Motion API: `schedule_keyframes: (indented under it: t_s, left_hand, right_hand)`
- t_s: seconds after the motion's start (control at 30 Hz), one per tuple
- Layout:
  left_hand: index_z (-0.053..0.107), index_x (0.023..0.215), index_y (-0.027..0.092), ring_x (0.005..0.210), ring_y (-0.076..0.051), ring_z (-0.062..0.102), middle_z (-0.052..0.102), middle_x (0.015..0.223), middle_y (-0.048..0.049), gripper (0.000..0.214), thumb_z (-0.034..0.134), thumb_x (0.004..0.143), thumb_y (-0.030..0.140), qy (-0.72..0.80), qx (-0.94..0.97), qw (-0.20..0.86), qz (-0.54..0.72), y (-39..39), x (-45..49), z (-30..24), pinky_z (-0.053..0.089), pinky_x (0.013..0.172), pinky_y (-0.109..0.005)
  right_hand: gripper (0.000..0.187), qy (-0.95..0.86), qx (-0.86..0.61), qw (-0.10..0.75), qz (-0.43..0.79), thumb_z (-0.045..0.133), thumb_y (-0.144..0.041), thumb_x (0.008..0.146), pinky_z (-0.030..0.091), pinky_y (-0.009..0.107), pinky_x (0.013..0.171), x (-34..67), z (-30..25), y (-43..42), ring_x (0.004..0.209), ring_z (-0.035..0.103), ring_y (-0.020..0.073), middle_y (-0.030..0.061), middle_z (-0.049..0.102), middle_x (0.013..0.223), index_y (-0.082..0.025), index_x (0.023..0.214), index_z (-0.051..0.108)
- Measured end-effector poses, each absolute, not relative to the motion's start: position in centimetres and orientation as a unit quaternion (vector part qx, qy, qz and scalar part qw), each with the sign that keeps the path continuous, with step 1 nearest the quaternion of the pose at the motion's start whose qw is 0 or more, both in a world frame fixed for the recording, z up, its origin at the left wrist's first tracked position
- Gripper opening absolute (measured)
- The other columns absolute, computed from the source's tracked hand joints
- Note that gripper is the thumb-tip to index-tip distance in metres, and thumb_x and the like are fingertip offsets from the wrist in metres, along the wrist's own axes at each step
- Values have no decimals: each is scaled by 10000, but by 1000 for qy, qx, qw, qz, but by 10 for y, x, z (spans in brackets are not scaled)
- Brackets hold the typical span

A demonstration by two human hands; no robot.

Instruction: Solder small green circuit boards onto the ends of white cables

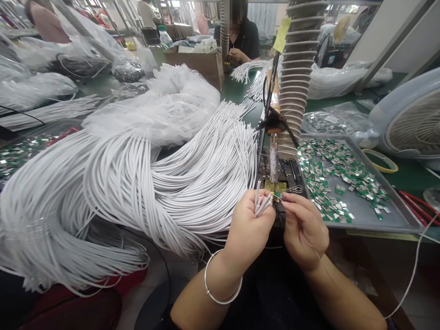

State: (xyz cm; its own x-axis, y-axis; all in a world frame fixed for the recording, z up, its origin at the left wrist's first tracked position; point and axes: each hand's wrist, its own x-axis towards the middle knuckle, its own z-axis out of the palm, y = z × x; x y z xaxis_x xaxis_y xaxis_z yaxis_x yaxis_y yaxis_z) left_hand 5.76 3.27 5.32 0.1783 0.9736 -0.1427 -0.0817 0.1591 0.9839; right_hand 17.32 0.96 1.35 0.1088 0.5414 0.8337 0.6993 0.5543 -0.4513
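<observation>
My left hand [248, 227] is closed around a few white cable ends [261, 201] that stick up between its fingers. My right hand [304, 227] pinches a small green circuit board [278, 195] against those cable tips. Both hands are held just in front of a soldering station [275, 172] with a yellow sponge pad [275, 186] and an upright soldering iron [273, 158]. A thin silver bangle [220, 293] circles my left wrist. A huge bundle of white cables [144, 183] lies to the left of my hands.
A grey tray [371, 215] of several small green boards sits right of the station. A ribbed fume hose [297, 68] rises behind it. A white fan [409, 123], yellow tape roll [381, 160] and red-handled tool [415, 204] are far right. Another person [242, 36] works at the back.
</observation>
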Motion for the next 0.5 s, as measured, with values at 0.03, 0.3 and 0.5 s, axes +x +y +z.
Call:
schedule_keyframes:
  t_s: [0.03,0.3,0.5]
  left_hand:
    - [543,820,185,592,-87,440,503,689,41,78,542,744,167,464,476,602,442,33,58,53,378,568,-201]
    - [534,840,177,579,-79,411,485,688,44,84,524,757,164,464,485,599,436,32,57,57,361,541,-191]
    - [506,802,183,583,-78,397,477,682,46,48,505,766,152,460,494,594,437,31,56,59,355,530,-187]
  right_hand:
    - [268,-664,-468,579,-71,519,-60,826,571,360,757,173,14,10,906,653,188,76,668,969,-225,1022,596]
    - [226,-660,-471,578,-95,528,-63,826,576,348,745,172,15,11,881,660,179,75,674,960,-204,985,604]
    - [227,-658,-469,580,-102,538,-53,817,576,339,750,173,14,11,885,658,177,72,674,953,-196,977,613]
